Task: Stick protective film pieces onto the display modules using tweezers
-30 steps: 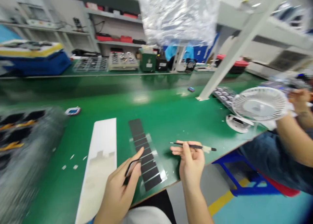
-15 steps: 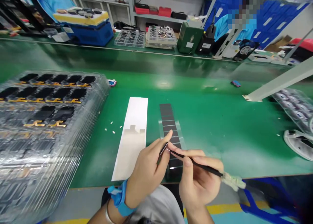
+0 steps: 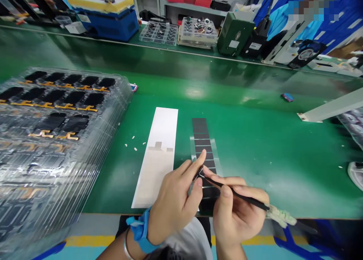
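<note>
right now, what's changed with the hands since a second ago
The left hand with its black tweezers and the right hand with its slim black tool have come together over the strip of dark pads on clear film. The view has swung left, bringing in the stacked clear trays. Both tools stay held; the white sheet still lies beside the strip.

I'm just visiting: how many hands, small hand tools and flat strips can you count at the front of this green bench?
Bare hands: 2 (left hand, right hand)
Small hand tools: 2 (black tweezers, slim black tool with white tufted end)
Flat strips: 2 (white strip, clear film strip with dark rectangles)
Total: 6
</note>
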A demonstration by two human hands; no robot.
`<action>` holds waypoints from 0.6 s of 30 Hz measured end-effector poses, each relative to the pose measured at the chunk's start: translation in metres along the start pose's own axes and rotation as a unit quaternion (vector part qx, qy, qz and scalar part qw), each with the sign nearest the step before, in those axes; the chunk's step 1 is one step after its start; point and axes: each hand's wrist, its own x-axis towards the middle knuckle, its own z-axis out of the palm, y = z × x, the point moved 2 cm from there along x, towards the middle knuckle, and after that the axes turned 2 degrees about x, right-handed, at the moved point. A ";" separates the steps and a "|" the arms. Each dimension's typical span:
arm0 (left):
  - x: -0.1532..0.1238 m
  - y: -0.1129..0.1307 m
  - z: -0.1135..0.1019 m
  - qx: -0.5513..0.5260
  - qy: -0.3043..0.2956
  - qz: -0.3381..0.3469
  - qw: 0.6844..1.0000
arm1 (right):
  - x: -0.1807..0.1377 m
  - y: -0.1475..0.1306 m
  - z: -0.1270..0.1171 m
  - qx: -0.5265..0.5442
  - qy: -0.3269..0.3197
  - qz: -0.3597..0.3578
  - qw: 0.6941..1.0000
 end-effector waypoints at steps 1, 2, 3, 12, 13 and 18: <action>0.000 0.000 0.000 0.005 0.000 -0.001 1.000 | 0.000 0.000 0.000 0.004 0.001 0.003 1.000; 0.000 0.000 0.000 0.011 -0.001 -0.003 1.000 | 0.001 0.000 0.000 0.007 0.002 0.007 1.000; 0.000 0.000 0.000 0.018 -0.002 -0.005 1.000 | 0.001 0.000 0.000 0.010 0.004 0.011 1.000; 0.000 0.001 0.000 0.039 -0.006 -0.005 0.999 | 0.003 -0.001 0.002 0.005 0.012 0.026 1.000; 0.000 0.001 0.000 0.035 -0.007 -0.007 0.999 | 0.003 -0.001 0.002 0.005 0.015 0.026 1.000; 0.000 0.002 -0.001 0.028 -0.005 -0.007 1.000 | 0.004 -0.001 0.002 0.001 0.017 0.024 1.000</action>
